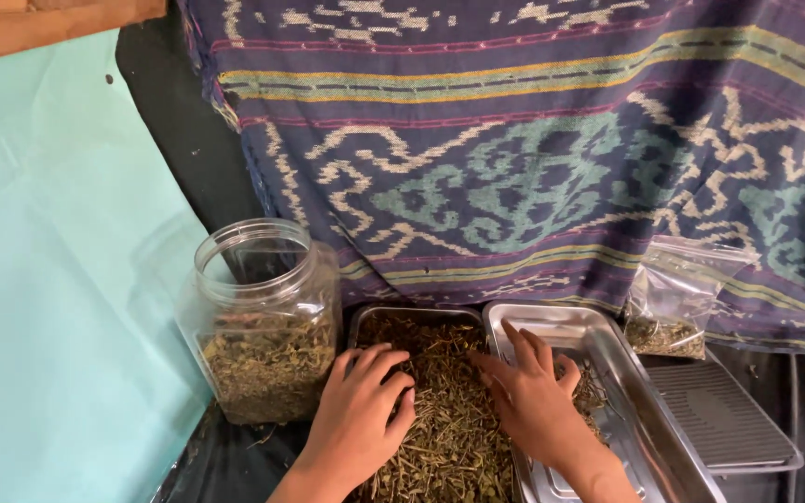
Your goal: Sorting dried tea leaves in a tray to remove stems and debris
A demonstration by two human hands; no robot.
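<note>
A metal tray point(361, 321) is heaped with dried brownish-green herb stems point(440, 428). My left hand point(361, 417) rests palm down on the herbs at the tray's left side, fingers curled into them. My right hand point(533, 396) lies over the seam between this tray and a second, shiny metal tray point(598, 331) to its right, fingers spread and touching the herbs. A few herb bits lie in the second tray under my right hand. Whether either hand grips any herbs is hidden beneath the fingers.
A clear plastic jar point(265, 317), open and part-filled with dried herbs, stands left of the trays. A small clear bag point(677, 298) with some herbs leans against a patterned woven cloth point(533, 140) behind. A grey scale-like platform point(719, 414) sits at right. A turquoise sheet point(58, 279) hangs at left.
</note>
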